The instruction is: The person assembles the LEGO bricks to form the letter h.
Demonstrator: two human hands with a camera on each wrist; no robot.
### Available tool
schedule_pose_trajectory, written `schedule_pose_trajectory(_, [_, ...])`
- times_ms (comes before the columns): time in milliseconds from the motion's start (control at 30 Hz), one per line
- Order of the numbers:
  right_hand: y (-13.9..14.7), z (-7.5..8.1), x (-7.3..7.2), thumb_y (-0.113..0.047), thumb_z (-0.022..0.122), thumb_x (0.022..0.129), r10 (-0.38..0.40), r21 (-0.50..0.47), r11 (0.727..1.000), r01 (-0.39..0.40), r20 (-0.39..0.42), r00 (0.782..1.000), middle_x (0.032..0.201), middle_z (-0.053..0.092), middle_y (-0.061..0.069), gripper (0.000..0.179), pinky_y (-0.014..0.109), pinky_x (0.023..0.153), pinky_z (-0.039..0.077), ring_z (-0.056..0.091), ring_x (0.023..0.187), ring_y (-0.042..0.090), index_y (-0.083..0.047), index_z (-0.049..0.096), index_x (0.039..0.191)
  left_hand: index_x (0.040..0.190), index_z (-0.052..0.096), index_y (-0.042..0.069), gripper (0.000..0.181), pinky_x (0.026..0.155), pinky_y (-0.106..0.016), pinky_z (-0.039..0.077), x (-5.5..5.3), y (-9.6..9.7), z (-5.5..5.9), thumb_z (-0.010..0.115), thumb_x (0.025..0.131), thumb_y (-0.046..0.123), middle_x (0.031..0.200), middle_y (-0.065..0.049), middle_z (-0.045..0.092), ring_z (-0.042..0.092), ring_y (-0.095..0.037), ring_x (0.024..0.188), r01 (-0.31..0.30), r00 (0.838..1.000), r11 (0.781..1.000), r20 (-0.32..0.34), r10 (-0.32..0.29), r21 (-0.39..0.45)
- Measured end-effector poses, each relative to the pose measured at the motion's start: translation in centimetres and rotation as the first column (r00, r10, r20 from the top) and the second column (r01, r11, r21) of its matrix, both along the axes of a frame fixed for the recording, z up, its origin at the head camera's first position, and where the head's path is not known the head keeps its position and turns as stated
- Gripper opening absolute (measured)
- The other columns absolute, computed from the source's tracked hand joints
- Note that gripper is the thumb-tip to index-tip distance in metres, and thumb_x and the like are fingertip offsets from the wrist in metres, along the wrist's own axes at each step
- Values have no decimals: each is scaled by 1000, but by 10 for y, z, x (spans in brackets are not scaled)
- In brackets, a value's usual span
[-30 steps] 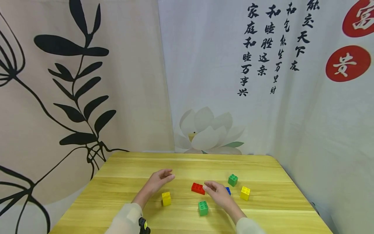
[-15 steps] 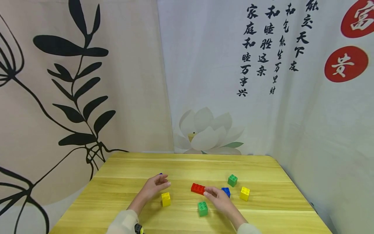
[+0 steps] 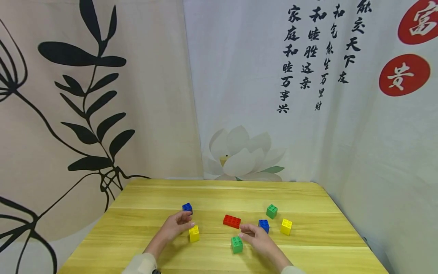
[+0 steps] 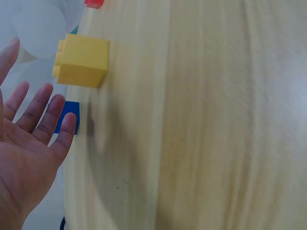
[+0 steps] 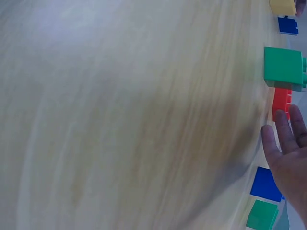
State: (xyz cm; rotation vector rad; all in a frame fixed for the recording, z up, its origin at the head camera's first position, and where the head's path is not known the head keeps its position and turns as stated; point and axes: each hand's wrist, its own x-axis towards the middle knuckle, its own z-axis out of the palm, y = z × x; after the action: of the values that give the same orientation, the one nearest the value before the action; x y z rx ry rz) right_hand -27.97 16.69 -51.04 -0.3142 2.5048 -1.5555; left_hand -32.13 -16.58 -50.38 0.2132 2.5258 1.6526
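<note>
My left hand (image 3: 173,227) hovers over the table with relaxed fingers, holding nothing. Just beyond its fingertips sits a blue toy brick (image 3: 187,207), and a yellow brick (image 3: 194,234) stands right beside the thumb. In the left wrist view the palm and spread fingers show bare, near the yellow brick (image 4: 85,60). My right hand (image 3: 260,239), also empty with loosely bent fingers, is between a green brick (image 3: 237,244) on its left and a second blue brick (image 3: 264,225) on its right. A red brick (image 3: 232,221) lies just past its fingertips.
Farther right on the wooden table (image 3: 328,243) are another green brick (image 3: 272,211) and another yellow brick (image 3: 286,227). A printed cloth (image 3: 239,95) hangs behind the table's far edge.
My left hand has drawn back left and toward me, uncovering the blue brick behind it. The right hand has shifted slightly nearer, showing more of the other blue brick.
</note>
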Motion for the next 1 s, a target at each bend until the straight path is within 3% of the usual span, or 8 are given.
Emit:
schedule_pose_trajectory(233, [3,-3,2,-30,68,92,23,-21,1000,-23,27,999,134,58,21,54,50,99,50,59,116,32,0,54,135,141,50,5,68,97,-48,51,4,-5,-9,76,85,35,129,-16,60,59,-26,115,-9,998,1000,56,10,-28])
schedule_pose_trajectory(633, [4,-8,4,-22,76,85,48,-28,999,-46,46,998,131,62,17,57,52,101,48,59,118,34,1,55,133,142,46,-1,71,96,-46,52,4,-9,-15,76,86,30,132,-21,57,58,-28,116,93,994,995,55,-92,-21])
schedule_pose_trajectory(1000, [3,-11,5,-18,78,82,43,-32,999,-42,44,998,124,65,14,55,50,99,50,61,113,30,1,58,130,131,52,-5,64,95,-43,52,7,-11,-21,80,82,25,123,-15,62,59,-24,110,104,993,995,48,-104,-3])
